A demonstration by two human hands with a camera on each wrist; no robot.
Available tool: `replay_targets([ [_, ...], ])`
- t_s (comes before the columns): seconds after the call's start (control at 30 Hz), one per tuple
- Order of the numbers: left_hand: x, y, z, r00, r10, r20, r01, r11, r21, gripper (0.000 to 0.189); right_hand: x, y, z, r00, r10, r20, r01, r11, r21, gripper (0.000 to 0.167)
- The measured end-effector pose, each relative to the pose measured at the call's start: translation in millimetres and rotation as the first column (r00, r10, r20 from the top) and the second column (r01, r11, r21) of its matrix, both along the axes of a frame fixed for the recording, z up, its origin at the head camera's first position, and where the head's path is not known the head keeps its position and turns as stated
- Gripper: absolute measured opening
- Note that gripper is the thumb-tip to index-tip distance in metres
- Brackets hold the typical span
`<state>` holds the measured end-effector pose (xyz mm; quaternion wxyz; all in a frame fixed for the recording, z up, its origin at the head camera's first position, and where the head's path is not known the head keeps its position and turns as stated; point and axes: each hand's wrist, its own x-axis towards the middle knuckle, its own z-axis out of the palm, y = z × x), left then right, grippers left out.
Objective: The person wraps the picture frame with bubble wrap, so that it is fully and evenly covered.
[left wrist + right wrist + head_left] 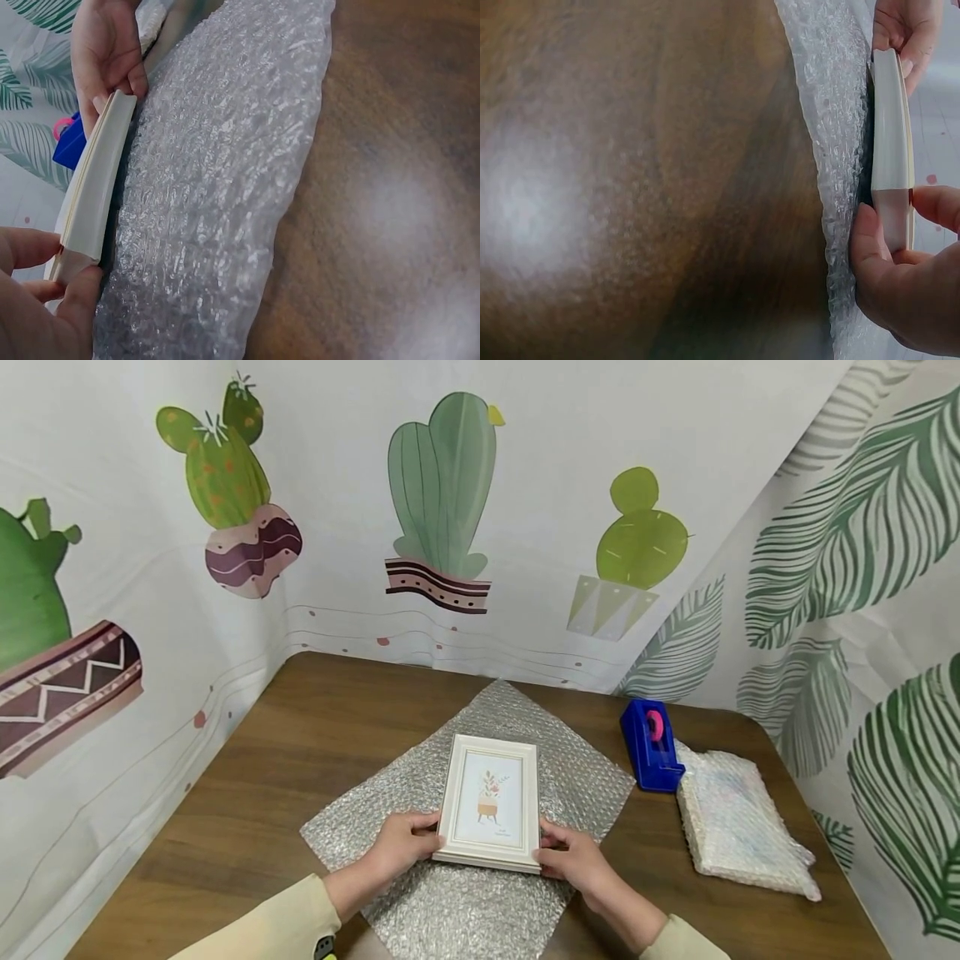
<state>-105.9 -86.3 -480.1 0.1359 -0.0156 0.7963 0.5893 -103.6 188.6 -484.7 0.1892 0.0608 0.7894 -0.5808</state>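
A cream picture frame (489,802) with a drawing of a potted plant faces up, close over a sheet of bubble wrap (465,906). My left hand (405,843) grips its lower left corner, the thumb at the edge. At the lower right corner my right hand (573,860) pinches the other side. From the left wrist view, the frame's thick side (101,180) shows between both hands, its dark back toward the bubble wrap. The right wrist view has the thumb and fingers of the right hand (907,277) on either side of the frame's edge (891,135).
A blue tape dispenser (651,747) with a pink roll stands at the right on the brown wooden table (247,777). Beside it lies a flat bundle (738,818) wrapped in bubble wrap. A cloth printed with cacti and leaves (337,527) hangs behind the table.
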Motion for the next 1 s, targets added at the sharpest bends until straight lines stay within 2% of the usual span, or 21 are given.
replay_targets([
  [0.2,0.8,-1.7,-3.3,0.999,-0.004,0.036,0.003,1.000,0.026,0.048,0.6,-0.7,2.9,1.000,0.019,0.004,-0.019,1.000,0.022,0.066],
  [0.33,0.6,-2.5,-3.8,0.999,0.000,0.041,0.000,1.000,0.013,0.048,0.1,-1.0,4.8,1.000,0.025,0.015,-0.026,0.998,0.053,0.066],
  [0.6,1.2,-3.3,-2.7,0.999,-0.029,-0.020,0.029,1.000,-0.012,0.046,0.5,-1.6,5.2,0.999,0.040,0.017,-0.041,0.997,0.066,0.065],
  [0.83,0.8,-3.6,-3.5,0.996,-0.030,-0.081,0.027,0.999,-0.047,0.044,0.7,-1.9,4.4,0.999,0.037,0.005,-0.037,0.997,0.073,0.065],
  [1.0,0.6,-3.7,-5.2,0.995,-0.033,-0.095,0.027,0.998,-0.063,0.044,1.8,-2.2,4.6,1.000,0.029,-0.001,-0.029,0.997,0.071,0.065],
])
